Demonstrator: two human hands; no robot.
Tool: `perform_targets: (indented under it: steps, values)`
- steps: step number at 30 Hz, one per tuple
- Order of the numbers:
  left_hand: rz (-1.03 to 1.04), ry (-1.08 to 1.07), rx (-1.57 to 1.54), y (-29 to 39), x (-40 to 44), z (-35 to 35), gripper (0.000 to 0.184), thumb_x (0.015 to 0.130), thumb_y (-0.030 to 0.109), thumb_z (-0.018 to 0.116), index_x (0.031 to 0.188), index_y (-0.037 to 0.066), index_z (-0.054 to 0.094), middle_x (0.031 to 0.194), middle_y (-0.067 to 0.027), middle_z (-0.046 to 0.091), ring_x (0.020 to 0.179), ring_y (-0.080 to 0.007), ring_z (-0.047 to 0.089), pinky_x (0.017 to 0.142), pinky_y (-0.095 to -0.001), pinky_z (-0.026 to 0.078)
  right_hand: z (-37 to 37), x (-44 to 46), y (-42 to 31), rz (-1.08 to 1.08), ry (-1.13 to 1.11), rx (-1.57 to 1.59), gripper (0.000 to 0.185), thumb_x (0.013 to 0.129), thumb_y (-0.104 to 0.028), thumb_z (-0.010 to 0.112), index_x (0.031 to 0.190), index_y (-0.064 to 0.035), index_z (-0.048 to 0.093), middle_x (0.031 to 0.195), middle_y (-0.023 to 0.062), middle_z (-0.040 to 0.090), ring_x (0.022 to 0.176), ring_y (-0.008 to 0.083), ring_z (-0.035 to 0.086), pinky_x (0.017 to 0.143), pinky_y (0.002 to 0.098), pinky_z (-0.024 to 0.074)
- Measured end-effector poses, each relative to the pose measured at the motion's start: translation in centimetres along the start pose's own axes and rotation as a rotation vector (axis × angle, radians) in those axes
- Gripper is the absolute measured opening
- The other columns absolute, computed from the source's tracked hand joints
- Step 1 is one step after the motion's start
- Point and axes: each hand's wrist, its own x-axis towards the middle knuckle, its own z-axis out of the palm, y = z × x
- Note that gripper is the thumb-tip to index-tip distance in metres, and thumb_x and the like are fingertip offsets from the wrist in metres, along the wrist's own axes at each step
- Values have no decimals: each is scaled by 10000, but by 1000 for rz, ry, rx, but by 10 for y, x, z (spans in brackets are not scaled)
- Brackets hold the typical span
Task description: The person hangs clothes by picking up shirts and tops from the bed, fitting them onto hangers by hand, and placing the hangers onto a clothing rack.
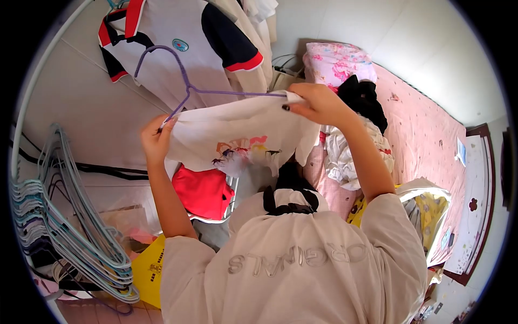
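Note:
A white garment with a coloured print [216,135] hangs from a purple hanger [186,81] in front of my chest. My left hand [157,137] pinches the cloth at the hanger's left end. At the other end, my right hand [318,105] grips the garment's upper corner, its fingers closed round the cloth. The hanger's hook points up, free of any rail. Cloth hides the lower part of the hanger.
Many empty hangers [81,216] hang at the left. A white and navy polo shirt [189,32] hangs ahead. Red cloth [202,191] lies below the garment. Clothes [350,154] lie on the pink bed [415,119] at the right, near a basket [431,189].

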Motion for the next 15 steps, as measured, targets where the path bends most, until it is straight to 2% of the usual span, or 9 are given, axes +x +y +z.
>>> perform_targets:
  steps: [1, 4, 7, 10, 13, 15]
  values:
    - [10, -2, -2, 0, -1, 1, 110, 786, 68, 604, 800, -41, 612, 661, -29, 553, 596, -72, 455, 529, -205, 360, 4, 1, 0, -27, 10, -16, 235, 760, -170, 586, 914, -15, 498, 728, 185, 526, 692, 349, 520, 573, 396, 391]
    - [-33, -53, 11, 9, 3, -3, 111, 785, 66, 599, 813, -40, 616, 670, -36, 568, 600, -73, 465, 537, -203, 367, 10, 6, 0, 84, -68, -141, 219, 757, -178, 592, 891, -29, 504, 665, 165, 531, 639, 346, 531, 541, 406, 391]
    - [-29, -43, -1, 5, 3, -5, 105, 782, 61, 598, 818, -35, 619, 684, -41, 584, 616, -74, 481, 556, -203, 382, 12, 15, -1, 25, 80, -308, 194, 747, -180, 600, 858, -47, 513, 618, 153, 530, 598, 350, 529, 522, 417, 393]
    - [-64, -12, 12, 3, 5, -6, 106, 776, 68, 608, 814, -30, 622, 680, -44, 588, 626, -77, 494, 574, -205, 395, 14, 25, -11, 56, 173, -412, 165, 752, -184, 592, 826, -60, 512, 622, 148, 534, 608, 347, 530, 530, 422, 400]
    - [-41, -14, 14, 1, 5, -12, 126, 771, 78, 616, 846, -23, 614, 719, -43, 594, 648, -77, 503, 575, -206, 399, 12, 32, -9, 129, 229, -413, 144, 762, -178, 578, 838, -65, 532, 653, 162, 542, 630, 343, 536, 536, 413, 403]
    - [-38, 9, 37, -8, 8, -24, 151, 771, 84, 619, 880, -20, 604, 759, -41, 597, 670, -76, 509, 596, -207, 406, 7, 34, -1, 103, 288, -358, 156, 750, -199, 584, 842, -79, 547, 637, 160, 552, 616, 345, 541, 525, 413, 407]
